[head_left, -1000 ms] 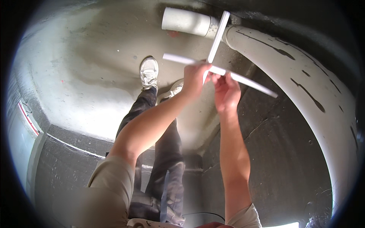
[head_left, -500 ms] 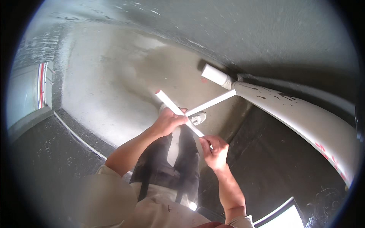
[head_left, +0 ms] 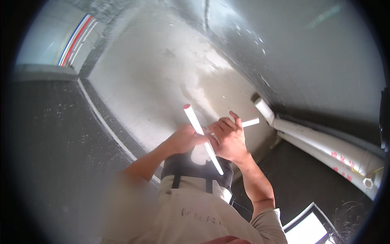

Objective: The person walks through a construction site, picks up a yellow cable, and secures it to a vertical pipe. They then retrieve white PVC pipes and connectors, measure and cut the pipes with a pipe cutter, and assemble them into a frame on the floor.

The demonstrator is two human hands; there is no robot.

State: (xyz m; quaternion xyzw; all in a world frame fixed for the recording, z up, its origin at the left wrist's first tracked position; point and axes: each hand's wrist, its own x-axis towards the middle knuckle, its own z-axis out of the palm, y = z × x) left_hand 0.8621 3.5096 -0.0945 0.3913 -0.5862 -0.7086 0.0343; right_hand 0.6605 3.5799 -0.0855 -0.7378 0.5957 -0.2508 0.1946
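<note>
A straight white plastic pipe [head_left: 214, 157] with a red end slants in front of my waist. My left hand [head_left: 185, 137] is closed around its middle. A second white pipe [head_left: 251, 122] crosses behind it and sticks out to the right. My right hand [head_left: 229, 140] is closed on this second pipe near the crossing, its index finger raised. Both hands almost meet there and hide whether the two pipes are joined.
Large white pipes [head_left: 321, 146] with red marks run low along the wall at right. A short white pipe end [head_left: 264, 109] stands out of their far end. Damp concrete floor [head_left: 162, 65] spreads ahead. A bright framed pane [head_left: 306, 229] is at lower right.
My right hand has left the lower end of the red-ended pipe and moved up onto the second pipe. The red-ended pipe is now steeper, and the view has turned.
</note>
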